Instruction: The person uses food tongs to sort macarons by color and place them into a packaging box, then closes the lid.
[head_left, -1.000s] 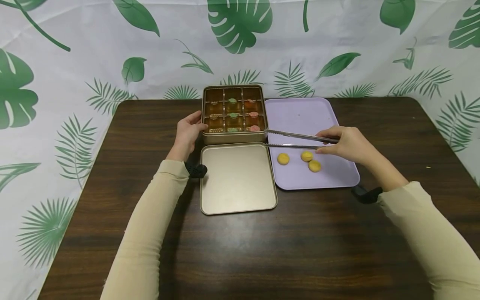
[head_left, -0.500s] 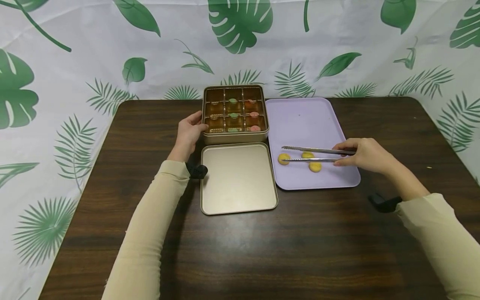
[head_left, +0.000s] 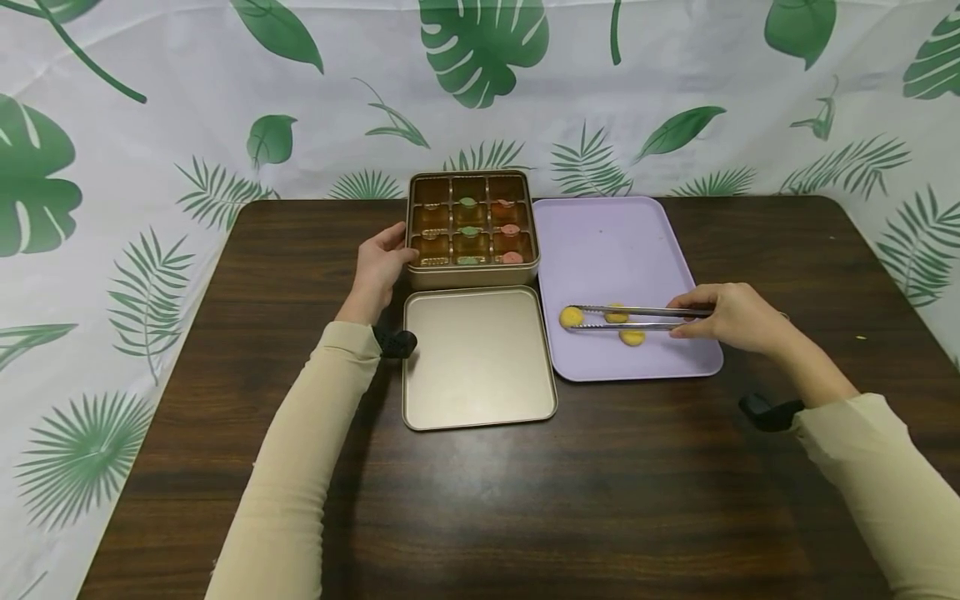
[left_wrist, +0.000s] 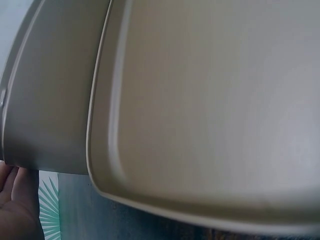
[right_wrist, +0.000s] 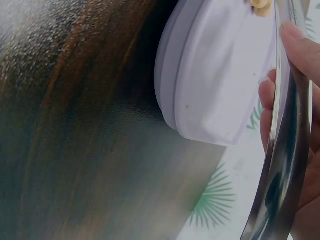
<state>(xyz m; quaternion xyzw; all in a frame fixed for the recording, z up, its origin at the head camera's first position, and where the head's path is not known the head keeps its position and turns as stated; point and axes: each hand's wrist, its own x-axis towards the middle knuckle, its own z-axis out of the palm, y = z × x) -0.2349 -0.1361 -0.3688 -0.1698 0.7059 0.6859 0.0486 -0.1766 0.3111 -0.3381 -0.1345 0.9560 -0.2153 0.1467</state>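
Observation:
My right hand point(head_left: 738, 317) holds metal tongs point(head_left: 637, 326) between thumb and fingers, low over the lilac tray point(head_left: 622, 242). The tong tips stand on either side of a small round yellow cookie point(head_left: 571, 317) at the tray's left. Two more yellow cookies, one partly behind the tongs point(head_left: 617, 314) and one just in front of them point(head_left: 632, 337), lie close together. My left hand point(head_left: 378, 271) grips the left side of a gold tin point(head_left: 480, 277), thumb at its front corner. Inside is a brown divided insert with green and red-pink round pieces in its middle and right columns.
A gold lid point(head_left: 480, 358) lies with its rim up in front of the tin, beside the tray. Everything stands on a dark wooden table point(head_left: 525, 500). Behind it hangs a white cloth point(head_left: 330, 50) with green leaves.
My right hand has moved the tongs from beside the tin back toward me and rightward, over the tray. Their tips have come down around the left cookie. My left hand stays at the tin.

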